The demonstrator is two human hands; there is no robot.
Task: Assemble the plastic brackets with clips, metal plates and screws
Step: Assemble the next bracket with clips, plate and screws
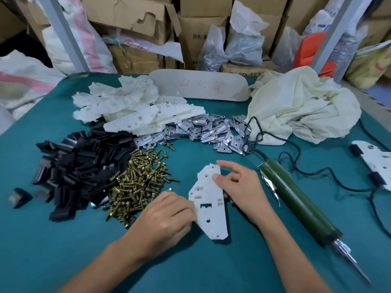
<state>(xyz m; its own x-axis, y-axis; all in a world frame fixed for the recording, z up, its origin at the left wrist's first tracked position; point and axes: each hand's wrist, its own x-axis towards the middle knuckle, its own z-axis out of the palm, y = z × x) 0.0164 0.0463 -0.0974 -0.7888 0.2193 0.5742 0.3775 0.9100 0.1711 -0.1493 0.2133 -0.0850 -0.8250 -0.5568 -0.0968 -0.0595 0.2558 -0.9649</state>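
Observation:
A white plastic bracket [208,203] lies on the teal table in front of me. My left hand [167,216] holds its left edge with curled fingers. My right hand [241,187] grips its right edge, thumb on top, and something dark shows under that palm. Left of the bracket sit a heap of brass screws [137,187] and a pile of black clips [80,172]. Shiny metal plates [203,132] spread behind, next to a stack of white brackets [135,111].
A green electric screwdriver [296,206] lies to the right, tip toward me, its black cable [330,178] looping back. One bracket with black clips on it [374,163] rests at the right edge. A cream cloth bag [302,106], a white tray [201,84] and cartons stand behind.

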